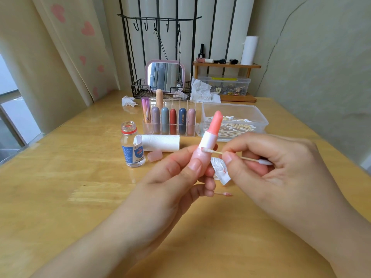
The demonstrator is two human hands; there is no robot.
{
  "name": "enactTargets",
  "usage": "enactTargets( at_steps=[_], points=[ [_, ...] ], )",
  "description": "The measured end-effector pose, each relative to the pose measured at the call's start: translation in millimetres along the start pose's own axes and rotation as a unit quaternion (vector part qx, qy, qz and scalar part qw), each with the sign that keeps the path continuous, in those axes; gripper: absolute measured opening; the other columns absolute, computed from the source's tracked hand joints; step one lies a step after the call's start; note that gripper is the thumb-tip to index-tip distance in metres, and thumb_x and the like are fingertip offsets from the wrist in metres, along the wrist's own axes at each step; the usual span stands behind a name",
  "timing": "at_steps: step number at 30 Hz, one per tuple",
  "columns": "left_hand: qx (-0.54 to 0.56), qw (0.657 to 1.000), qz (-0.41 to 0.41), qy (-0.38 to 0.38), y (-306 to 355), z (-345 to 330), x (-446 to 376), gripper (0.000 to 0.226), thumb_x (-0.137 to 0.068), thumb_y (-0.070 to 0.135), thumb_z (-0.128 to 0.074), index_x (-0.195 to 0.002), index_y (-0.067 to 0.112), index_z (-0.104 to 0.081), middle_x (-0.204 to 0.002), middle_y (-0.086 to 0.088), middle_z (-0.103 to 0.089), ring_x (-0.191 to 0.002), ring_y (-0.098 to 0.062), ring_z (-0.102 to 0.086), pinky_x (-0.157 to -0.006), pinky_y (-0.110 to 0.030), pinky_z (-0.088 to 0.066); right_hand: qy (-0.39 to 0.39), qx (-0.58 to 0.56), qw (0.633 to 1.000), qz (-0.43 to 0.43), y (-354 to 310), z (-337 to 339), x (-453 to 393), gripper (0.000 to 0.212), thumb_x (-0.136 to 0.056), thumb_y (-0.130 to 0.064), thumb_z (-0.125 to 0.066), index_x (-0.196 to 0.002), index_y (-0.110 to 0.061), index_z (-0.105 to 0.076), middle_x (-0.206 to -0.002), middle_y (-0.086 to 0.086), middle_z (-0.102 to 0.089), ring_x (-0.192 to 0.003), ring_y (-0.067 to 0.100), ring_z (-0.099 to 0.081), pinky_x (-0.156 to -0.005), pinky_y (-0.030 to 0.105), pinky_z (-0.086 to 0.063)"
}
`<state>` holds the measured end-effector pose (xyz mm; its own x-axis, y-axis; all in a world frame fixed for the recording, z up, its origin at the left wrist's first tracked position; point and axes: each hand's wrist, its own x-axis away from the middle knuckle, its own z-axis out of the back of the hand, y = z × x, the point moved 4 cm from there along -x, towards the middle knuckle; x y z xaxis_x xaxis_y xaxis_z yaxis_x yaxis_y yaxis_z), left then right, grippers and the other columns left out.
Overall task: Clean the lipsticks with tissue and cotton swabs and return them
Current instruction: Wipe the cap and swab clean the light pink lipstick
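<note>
1 open lipstick (210, 137), pink with the coral bullet wound up, is held upright above the worktop (60, 197) in the left hand (170, 183), fingers and thumb closed round its base. Right hand (271, 163) is pinched shut on a cotton swab (236, 157), and the swab's left tip is touching the lipstick right where the white collar meets the pink base. Behind the hands there's a bit of tissue (221, 171) with a red smear lying on the worktop, and a used swab (224, 194) with a pink tip just in front of it.

Further back, the pink cap (155, 155) sits beside a small bottle (133, 145) with no lid on. Behind those is a lying roll of tissue (160, 142), then a clear organiser (169, 121) with 6 capped lipsticks in its front row and 1 peach one behind. To its right is a clear tub (233, 120) full of cotton swabs. Crumpled tissues (128, 101) lie near the back, in front of a wire rack with a pink mirror (164, 76).
</note>
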<state>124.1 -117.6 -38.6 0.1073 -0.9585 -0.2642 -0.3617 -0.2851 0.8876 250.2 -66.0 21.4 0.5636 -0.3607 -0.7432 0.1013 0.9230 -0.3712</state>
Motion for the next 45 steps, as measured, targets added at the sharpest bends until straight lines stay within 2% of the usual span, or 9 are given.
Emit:
enactTargets(
  at_steps=[4, 11, 18, 23, 27, 31, 35, 40, 45],
  points=[
    [-0.043, 0.999, -0.026, 0.014, 6.6, 0.7, 0.1, 0.030, -0.085, 0.022, -0.051, -0.107, 0.010, -0.068, -0.079, 0.000, -0.058, -0.073, -0.012, -0.054, -0.074, -0.022, -0.049, 0.018, 0.030, 0.999, -0.022, 8.0, 5.1, 1.4, 0.013, -0.075, -0.009, -0.065, -0.066, -0.017, -0.063, -0.049, -0.010, -0.038, -0.051, -0.003, -0.040, -0.052, -0.003, -0.029],
    [-0.061, 0.996, -0.047, 0.034, 7.8, 1.8, 0.5, 0.026, -0.083, 0.020, -0.064, -0.106, 0.009, -0.058, -0.082, -0.003, -0.065, -0.075, -0.016, -0.060, -0.075, -0.023, -0.051, 0.015, 0.023, 1.000, -0.010, 2.3, 1.3, 0.1, 0.012, -0.076, -0.007, -0.065, -0.067, -0.015, -0.065, -0.054, -0.024, -0.034, -0.051, -0.008, -0.041, -0.052, -0.004, -0.028],
    [0.007, 1.000, -0.013, 0.028, 2.1, 1.8, 1.0, 0.026, -0.086, 0.020, -0.047, -0.095, 0.009, -0.069, -0.085, -0.011, -0.065, -0.073, -0.020, -0.061, -0.069, -0.029, -0.052, 0.029, 0.021, 0.999, -0.022, 7.2, 4.3, 1.5, 0.011, -0.076, -0.009, -0.066, -0.068, -0.016, -0.065, -0.050, -0.017, -0.035, -0.051, -0.006, -0.040, -0.052, -0.003, -0.029],
    [-0.020, 0.999, -0.013, 0.044, 3.7, 1.1, 1.5, 0.025, -0.087, 0.023, -0.049, -0.081, 0.018, -0.073, -0.078, -0.006, -0.061, -0.062, -0.015, -0.052, -0.061, -0.024, -0.048, 0.021, 0.031, 0.999, -0.010, 2.9, 2.1, 0.7, 0.011, -0.076, -0.009, -0.066, -0.067, -0.016, -0.065, -0.053, -0.025, -0.031, -0.051, -0.007, -0.038, -0.052, -0.003, -0.027],
    [-0.105, 0.994, -0.026, 0.024, 6.9, -0.7, 2.9, 0.020, -0.082, 0.036, -0.059, -0.087, 0.019, -0.070, -0.079, -0.004, -0.055, -0.065, -0.012, -0.048, -0.066, -0.023, -0.046, 0.012, 0.034, 0.999, 0.004, -0.1, -0.1, 0.4, 0.012, -0.076, -0.008, -0.066, -0.067, -0.015, -0.065, -0.056, -0.032, -0.029, -0.052, -0.009, -0.039, -0.053, -0.003, -0.027],
    [-0.088, 0.995, -0.028, 0.031, 8.9, 1.0, 2.1, 0.020, -0.087, 0.024, -0.056, -0.092, 0.013, -0.071, -0.079, -0.007, -0.055, -0.064, -0.011, -0.050, -0.067, -0.022, -0.048, 0.010, 0.032, 0.999, 0.001, 3.9, 1.1, 1.5, 0.011, -0.076, -0.009, -0.067, -0.067, -0.016, -0.066, -0.053, -0.024, -0.033, -0.051, -0.007, -0.038, -0.052, -0.001, -0.027],
    [-0.050, 0.998, -0.031, 0.022, 11.0, -0.7, 1.9, 0.014, -0.086, 0.020, -0.062, -0.090, 0.014, -0.074, -0.077, -0.002, -0.059, -0.063, -0.011, -0.052, -0.065, -0.020, -0.049, 0.016, 0.020, 0.999, -0.022, 12.7, 5.4, 2.1, 0.010, -0.078, -0.013, -0.066, -0.069, -0.018, -0.066, -0.051, -0.002, -0.043, -0.049, 0.001, -0.039, -0.050, 0.004, -0.028],
    [-0.028, 0.999, -0.027, 0.030, 12.6, -1.1, 1.8, 0.023, -0.080, 0.016, -0.062, -0.100, 0.005, -0.065, -0.078, -0.007, -0.064, -0.060, -0.014, -0.054, -0.060, -0.022, -0.049, 0.005, -0.038, 0.999, -0.023, 8.0, 2.3, 1.1, 0.010, -0.083, -0.020, -0.064, -0.073, -0.022, -0.066, -0.060, -0.012, -0.056, -0.054, 0.004, -0.048, -0.053, 0.006, -0.035],
    [-0.024, 0.999, -0.020, 0.027, 10.2, -3.9, 2.9, 0.014, -0.077, 0.019, -0.060, -0.086, 0.012, -0.069, -0.081, -0.011, -0.067, -0.060, -0.016, -0.056, -0.060, -0.023, -0.050, -0.008, -0.043, 0.999, -0.024, 8.3, 1.9, 0.0, 0.013, -0.082, -0.016, -0.064, -0.070, -0.022, -0.065, -0.056, -0.026, -0.048, -0.051, 0.001, -0.043, -0.051, 0.008, -0.033]
  ],
)
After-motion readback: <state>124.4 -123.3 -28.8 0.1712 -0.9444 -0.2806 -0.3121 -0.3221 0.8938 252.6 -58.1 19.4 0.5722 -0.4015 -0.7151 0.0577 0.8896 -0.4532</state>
